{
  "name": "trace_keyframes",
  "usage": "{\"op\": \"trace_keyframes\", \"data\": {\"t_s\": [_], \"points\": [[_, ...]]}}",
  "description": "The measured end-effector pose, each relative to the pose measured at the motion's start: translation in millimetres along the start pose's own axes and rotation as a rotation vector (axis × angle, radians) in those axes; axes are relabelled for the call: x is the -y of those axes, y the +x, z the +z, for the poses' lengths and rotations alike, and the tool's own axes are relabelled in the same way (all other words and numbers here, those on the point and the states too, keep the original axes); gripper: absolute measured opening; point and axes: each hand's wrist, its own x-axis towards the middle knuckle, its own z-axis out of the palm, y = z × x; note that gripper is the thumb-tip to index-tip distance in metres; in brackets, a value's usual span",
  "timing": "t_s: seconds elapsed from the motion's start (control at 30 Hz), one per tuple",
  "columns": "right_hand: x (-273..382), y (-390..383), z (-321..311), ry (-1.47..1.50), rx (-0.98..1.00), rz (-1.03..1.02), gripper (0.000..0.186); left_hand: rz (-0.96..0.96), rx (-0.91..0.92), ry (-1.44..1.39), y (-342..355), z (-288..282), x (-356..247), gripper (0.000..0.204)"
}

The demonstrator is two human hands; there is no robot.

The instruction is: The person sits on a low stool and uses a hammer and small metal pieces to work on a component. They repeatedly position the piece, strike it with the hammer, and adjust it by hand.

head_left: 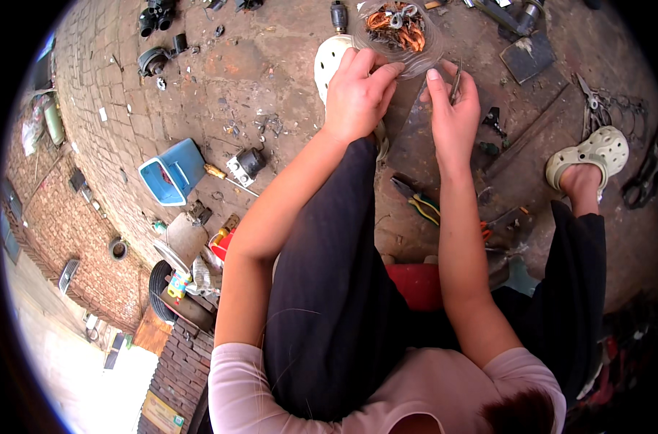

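Observation:
My left hand [359, 90] is closed, thumb against curled fingers, beside the near rim of a clear round plastic container [418, 64]. Whatever it pinches, if anything, is too small to make out. Orange copper-coloured scraps [407, 36] and grey metal bits lie inside the container. To its right, my right hand [456, 116] has a slim dark metal tool [456, 83] between thumb and fingers; its exact kind does not show. A flat dark plate [410, 134] lies on the ground below the hands. Pliers [418, 200] with green and yellow handles rest left of my right forearm.
A blue plastic bin [173, 172] lies to the left, near a motor-like part [246, 165] and a screwdriver [214, 171]. Scissors [588, 94] are at the right beside my shoe [602, 153]. A square dark block [527, 56] and a cylindrical part [339, 16] lie farther off.

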Motion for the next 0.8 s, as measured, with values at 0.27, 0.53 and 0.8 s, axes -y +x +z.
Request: {"op": "trace_keyframes", "data": {"t_s": [0.27, 0.53, 0.8], "points": [[10, 16, 13, 0.005, 0.046, -0.067, 0.047, -0.098, -0.035, -0.05, -5, -2, 6, 0.032], [6, 27, 27, 0.052, 0.155, -0.107, 0.038, -0.201, -0.031, -0.032, -4, -10, -10, 0.028], [-1, 24, 25, 0.005, 0.125, -0.15, 0.039, 0.087, -0.021, 0.143, 20, -22, -8, 0.022]]}}
